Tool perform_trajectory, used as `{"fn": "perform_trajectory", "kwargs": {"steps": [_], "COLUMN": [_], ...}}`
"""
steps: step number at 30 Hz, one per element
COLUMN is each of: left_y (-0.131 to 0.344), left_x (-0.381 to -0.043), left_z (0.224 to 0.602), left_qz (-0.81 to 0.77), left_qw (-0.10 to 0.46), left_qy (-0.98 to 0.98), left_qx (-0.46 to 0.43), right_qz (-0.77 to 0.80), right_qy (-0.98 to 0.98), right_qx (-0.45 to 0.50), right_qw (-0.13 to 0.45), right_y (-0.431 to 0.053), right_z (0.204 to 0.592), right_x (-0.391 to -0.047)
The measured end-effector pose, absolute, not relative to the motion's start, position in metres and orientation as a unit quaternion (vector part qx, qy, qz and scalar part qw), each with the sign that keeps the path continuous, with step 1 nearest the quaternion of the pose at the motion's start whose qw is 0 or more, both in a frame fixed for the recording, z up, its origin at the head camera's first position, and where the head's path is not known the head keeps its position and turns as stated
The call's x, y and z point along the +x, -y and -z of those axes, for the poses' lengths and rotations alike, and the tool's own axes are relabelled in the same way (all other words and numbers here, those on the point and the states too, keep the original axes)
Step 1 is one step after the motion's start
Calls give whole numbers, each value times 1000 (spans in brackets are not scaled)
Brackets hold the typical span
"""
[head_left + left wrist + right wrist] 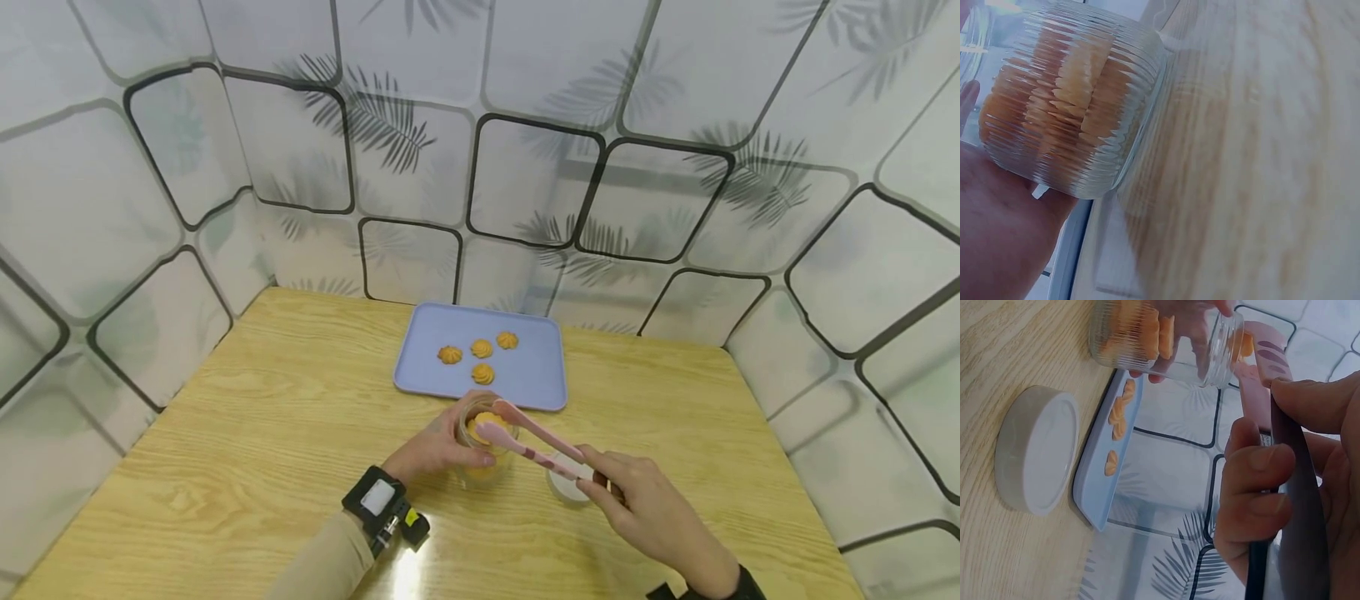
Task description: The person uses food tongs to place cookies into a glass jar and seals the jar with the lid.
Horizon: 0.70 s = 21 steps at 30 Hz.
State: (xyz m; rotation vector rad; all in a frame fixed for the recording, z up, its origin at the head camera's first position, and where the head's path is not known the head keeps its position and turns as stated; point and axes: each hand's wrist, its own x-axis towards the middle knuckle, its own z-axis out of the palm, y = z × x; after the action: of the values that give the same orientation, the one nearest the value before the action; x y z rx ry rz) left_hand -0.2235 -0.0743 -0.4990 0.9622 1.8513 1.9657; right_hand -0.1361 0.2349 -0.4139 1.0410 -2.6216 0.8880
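My left hand (431,450) grips a ribbed glass jar (1147,62) round its side, holding it upright on the table. Ridged golden cookies (1085,81) are stacked inside it. Pink tongs (546,433) are held in my right hand (645,504), thumb on one arm and fingers curled round the other. In the right wrist view, the tong tips stand at the jar's open mouth with a cookie (1245,345) between them. How firmly they pinch it is hard to tell.
Behind the jar lies a blue tray (532,379) with several cookies (482,374) on it. A round white lid (1050,453) rests on the wooden table (285,400), right of the jar and below the tongs. Patterned curtain walls (412,258) border the table's back and sides.
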Motion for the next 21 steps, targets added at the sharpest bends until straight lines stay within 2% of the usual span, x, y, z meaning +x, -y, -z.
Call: {"fn": "perform_trajectory", "kwargs": {"steps": [10, 21], "left_y": [77, 75], "left_x": [-222, -222], "left_z": [497, 497], "left_qz": [-671, -673], "left_qw": [147, 145], "left_qy": [-656, -651], "left_qx": [313, 320], "right_qz": [-298, -298], "right_qy": [880, 890], "right_qx": [354, 336], "right_qw": [102, 83], "right_y": [-234, -233], "right_z": [415, 417], "right_x": [-136, -135]}}
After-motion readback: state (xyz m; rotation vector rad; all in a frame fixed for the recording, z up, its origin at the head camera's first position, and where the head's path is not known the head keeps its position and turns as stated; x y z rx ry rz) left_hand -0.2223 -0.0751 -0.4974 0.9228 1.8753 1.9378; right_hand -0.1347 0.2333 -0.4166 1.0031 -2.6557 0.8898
